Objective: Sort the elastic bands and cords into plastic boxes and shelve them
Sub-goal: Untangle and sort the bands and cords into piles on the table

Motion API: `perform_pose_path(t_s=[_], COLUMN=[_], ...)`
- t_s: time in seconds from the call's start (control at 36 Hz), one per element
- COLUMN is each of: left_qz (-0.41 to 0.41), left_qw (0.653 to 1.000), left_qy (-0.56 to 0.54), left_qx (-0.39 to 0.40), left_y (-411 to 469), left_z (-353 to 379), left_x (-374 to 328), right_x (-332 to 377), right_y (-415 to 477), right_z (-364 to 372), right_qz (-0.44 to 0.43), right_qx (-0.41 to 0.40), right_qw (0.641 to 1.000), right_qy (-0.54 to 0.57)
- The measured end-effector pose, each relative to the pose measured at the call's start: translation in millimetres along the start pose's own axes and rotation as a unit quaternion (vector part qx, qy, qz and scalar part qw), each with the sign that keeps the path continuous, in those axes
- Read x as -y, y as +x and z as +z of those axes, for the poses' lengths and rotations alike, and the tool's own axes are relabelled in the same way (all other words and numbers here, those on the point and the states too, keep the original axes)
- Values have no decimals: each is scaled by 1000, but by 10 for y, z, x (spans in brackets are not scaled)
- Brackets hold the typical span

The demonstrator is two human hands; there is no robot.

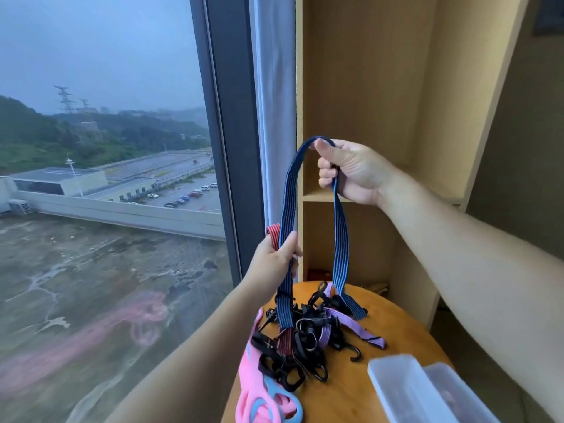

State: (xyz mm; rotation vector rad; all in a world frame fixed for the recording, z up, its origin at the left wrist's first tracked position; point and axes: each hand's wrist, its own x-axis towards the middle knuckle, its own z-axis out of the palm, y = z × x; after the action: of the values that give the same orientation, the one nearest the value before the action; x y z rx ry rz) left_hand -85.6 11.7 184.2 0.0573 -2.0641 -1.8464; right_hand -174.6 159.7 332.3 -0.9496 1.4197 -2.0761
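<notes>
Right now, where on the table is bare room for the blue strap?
Bare wood shows between the tangled cords and the plastic boxes, and by the table's right rim past the purple strap. Pink bands crowd its left.

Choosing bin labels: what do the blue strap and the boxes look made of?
Blue strap: probably woven elastic fabric, matte, going by its fine lengthwise stripes and limp drape. Boxes: translucent, frosted-looking plastic; darker shapes show dimly through the walls.

Counts: 1 blue striped cord [288,209], 1 red striped cord [273,235], 1 lilac cord [354,325] (maybe 2, tangled), at least 1 pink band [251,389], 1 light-blue band [274,393], 2 clear plastic boxes [399,389]. Black hooks [355,354]: several, pile too knotted to count.
</notes>
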Motion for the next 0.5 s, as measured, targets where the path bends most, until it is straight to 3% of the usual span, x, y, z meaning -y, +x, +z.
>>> perform_pose_path(t_s=[0.11,0.28,0.39,0.5], left_qz=[35,11,1,1], left_qw=[997,991,995,999], left_qy=[9,-33,5,-7], left_qx=[67,132,101,45], left_y=[-55,-76,-73,-53], left_z=[150,271,251,172], left_x=[-40,-59,-51,-44], right_x=[-35,-155,-232,-344], right_y=[104,156,153,0], right_z=[217,280,188,-2], right_qz=[-19,-24,-12,60], right_qx=[-121,-183,-217,-148], right_qw=[992,983,975,980], right_qy=[18,20,-39,-120])
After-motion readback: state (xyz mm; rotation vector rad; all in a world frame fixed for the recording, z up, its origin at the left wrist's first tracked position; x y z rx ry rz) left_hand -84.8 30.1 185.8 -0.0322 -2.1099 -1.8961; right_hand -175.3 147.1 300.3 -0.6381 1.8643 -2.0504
